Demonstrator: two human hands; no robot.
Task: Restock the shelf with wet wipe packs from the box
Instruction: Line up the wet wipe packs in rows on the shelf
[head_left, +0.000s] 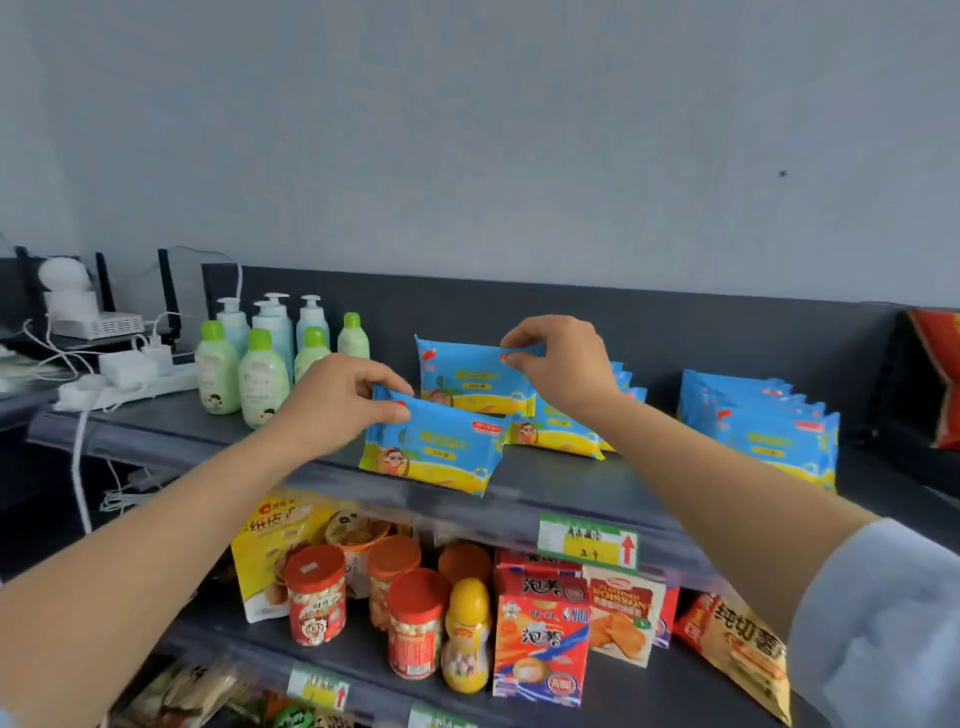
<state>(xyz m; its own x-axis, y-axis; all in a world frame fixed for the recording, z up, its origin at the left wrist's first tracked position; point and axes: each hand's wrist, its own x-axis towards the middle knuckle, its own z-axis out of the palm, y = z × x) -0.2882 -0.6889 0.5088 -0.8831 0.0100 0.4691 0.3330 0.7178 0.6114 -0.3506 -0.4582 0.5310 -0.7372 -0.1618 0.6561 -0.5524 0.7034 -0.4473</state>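
The left hand (337, 400) pinches a wet wipe pack (431, 452) at the top shelf's (545, 478) front edge; the right hand (563, 364) pinches a second pack (467, 374) just behind. The right wrist partly hides more packs (553, 436), with bare shelf in front of them.

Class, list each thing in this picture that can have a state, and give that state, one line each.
Left hand: pinches the top left corner of the front pack.
Right hand: pinches the top right edge of the rear pack.
Front pack: upright at the front edge of the shelf.
Rear pack: upright, behind the front pack.
Bottles: upright, closed.
Jars: upright, lids on.
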